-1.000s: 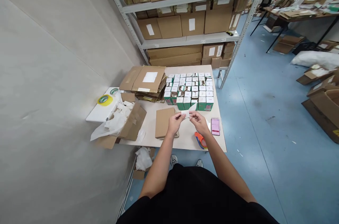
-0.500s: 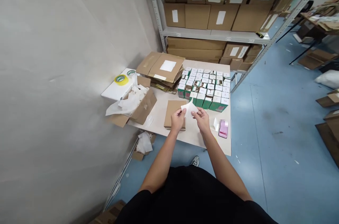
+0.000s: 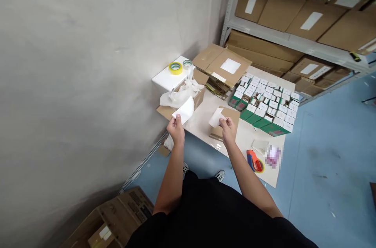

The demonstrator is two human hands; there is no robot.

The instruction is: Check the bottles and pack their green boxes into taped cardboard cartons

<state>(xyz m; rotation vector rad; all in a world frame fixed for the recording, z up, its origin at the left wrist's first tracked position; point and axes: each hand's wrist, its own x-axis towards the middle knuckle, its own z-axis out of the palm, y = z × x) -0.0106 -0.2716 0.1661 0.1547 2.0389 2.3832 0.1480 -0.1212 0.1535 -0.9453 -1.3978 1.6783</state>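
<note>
My left hand (image 3: 176,132) pinches a curved sheet of white paper (image 3: 186,110) by its lower edge, raised in front of the open carton at the table's left end. Between the thumb and fingers of my right hand (image 3: 229,131) is a second, smaller-looking piece of white paper (image 3: 215,118), curled at one side. It hangs over a closed brown cardboard box (image 3: 234,116) lying on the table (image 3: 199,124). Both papers show blank sides. Which one is a label and which a backing, I cannot tell.
White-topped green boxes (image 3: 272,103) stand in rows behind. Flattened cartons (image 3: 216,64) are stacked beside the open carton (image 3: 198,103) of white wrapping. Tape rolls (image 3: 175,69) lie at left; an orange-and-blue tape dispenser (image 3: 255,160) and a blurred pink item (image 3: 273,156) lie front right.
The white paper held between both hands is now two separate pieces, one in each hand. My left hand has moved left, away from the right. The view has turned left.
</note>
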